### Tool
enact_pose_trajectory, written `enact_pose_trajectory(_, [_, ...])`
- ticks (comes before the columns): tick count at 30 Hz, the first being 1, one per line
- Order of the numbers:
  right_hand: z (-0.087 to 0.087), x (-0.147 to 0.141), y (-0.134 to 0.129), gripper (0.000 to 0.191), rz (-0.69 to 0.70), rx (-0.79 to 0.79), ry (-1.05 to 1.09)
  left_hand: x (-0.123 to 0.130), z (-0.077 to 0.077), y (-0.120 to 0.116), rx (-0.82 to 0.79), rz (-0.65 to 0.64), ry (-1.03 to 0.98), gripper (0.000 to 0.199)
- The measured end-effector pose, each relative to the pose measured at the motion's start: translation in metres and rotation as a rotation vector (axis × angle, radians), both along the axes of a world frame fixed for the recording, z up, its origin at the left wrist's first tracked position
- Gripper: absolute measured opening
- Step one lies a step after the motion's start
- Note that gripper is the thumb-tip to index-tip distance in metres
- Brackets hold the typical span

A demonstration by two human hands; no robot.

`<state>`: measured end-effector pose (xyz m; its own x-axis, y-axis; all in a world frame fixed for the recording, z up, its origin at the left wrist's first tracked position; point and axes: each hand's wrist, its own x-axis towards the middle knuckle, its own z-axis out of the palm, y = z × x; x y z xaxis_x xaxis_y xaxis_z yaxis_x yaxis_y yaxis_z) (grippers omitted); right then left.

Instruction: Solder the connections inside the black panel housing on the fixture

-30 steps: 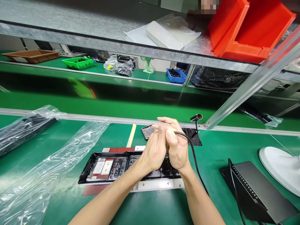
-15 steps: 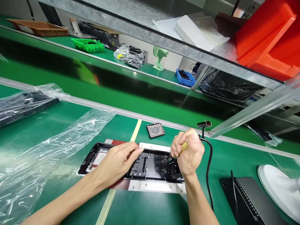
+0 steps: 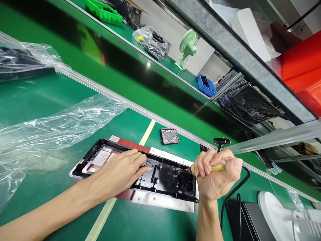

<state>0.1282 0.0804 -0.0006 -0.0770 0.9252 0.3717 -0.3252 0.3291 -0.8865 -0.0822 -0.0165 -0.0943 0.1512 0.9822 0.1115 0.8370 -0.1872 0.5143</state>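
My right hand point(image 3: 218, 177) is closed round the yellow handle of a soldering iron point(image 3: 218, 168). Its thin dark shaft points left, low over the right part of a long black plastic housing point(image 3: 165, 172); whether the tip touches the plastic I cannot make out. My left hand point(image 3: 127, 167) lies across the housing's middle, fingers stretched out toward the far rim, holding no object. Beneath the housing is a reddish-brown board with white strips, the near strip point(image 3: 163, 201) showing screws. A small black tray point(image 3: 170, 136) of tiny metal pieces stands beyond the housing.
Clear plastic film point(image 3: 62, 124) covers the left of the green bench. A metal tube holder point(image 3: 222, 142) and black cord point(image 3: 234, 190) are by my right hand. A white round base point(image 3: 273, 214) lies at right. An upper shelf point(image 3: 225, 40) crosses above.
My view has tilted and shifted. My right hand has moved right with the soldering iron, whose handle now lies flatter. My left hand remains on the housing.
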Motion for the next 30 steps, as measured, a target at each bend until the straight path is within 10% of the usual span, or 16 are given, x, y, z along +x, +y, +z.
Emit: enact_pose_trajectory(30, [-0.0013,0.0001,-0.0029,0.041,0.039,0.033,0.001,0.0023,-0.0021,0.0005,-0.047,0.057,0.031,0.045])
